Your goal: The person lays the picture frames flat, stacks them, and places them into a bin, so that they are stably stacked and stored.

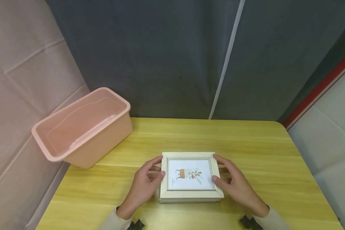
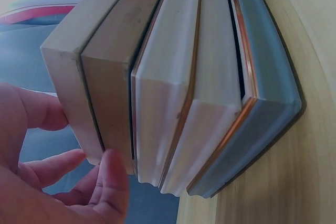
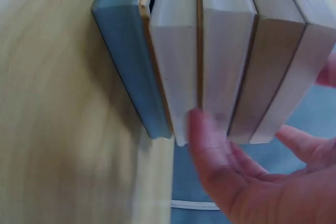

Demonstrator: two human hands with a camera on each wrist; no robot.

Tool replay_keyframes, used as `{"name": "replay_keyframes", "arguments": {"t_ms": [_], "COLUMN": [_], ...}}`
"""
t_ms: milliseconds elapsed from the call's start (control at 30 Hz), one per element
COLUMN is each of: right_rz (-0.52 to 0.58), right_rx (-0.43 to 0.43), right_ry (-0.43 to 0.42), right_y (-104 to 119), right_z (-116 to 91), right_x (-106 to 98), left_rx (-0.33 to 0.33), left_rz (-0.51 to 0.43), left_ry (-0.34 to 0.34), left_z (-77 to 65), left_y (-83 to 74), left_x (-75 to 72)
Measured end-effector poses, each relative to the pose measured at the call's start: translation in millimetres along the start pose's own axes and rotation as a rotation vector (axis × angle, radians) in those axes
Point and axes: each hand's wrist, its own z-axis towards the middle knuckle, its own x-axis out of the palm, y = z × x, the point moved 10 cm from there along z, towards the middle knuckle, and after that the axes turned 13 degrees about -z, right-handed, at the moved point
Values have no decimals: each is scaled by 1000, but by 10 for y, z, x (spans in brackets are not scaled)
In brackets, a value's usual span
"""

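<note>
A cream picture frame (image 1: 192, 193) with a drawing of a deer and flowers lies on top of a stack of several frames. Below it the wrist views show a tan frame (image 2: 107, 77), white frames (image 3: 227, 51) and a blue frame (image 3: 123, 51) at the bottom. My left hand (image 1: 145, 182) holds the stack's left side, thumb at the top frame's edge and index finger at its far corner. Opposite it, my right hand (image 1: 237, 183) grips the right side, with the thumb over the cream border. One right finger (image 3: 202, 135) is blurred beside the white frames.
A pink plastic bin (image 1: 112, 134) stands at the table's back left corner. The wooden table (image 1: 247, 143) meets a dark curtain (image 1: 161, 64) along its back edge. Pale walls flank both sides, the right one with a red strip (image 1: 319, 91).
</note>
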Motion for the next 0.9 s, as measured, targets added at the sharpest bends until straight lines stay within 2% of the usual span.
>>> {"name": "replay_keyframes", "arguments": {"t_ms": [167,367,500,700,900], "right_rz": [68,128,164,154,100], "right_rx": [-17,-5,19,53,80], "right_ry": [74,82,89,85,77], "right_y": [-39,-38,-47,-80,-108], "right_z": [20,28,35,51,64], "right_x": [147,177,189,217,233], "left_rx": [15,10,71,200,202], "left_rz": [14,-4,-39,-20,-10], "left_ry": [9,17,9,-56,-198], "left_z": [3,-1,-3,-18,-35], "left_y": [5,12,-63,-261,-394], "left_x": [-9,-61,-149,-397,-750]}}
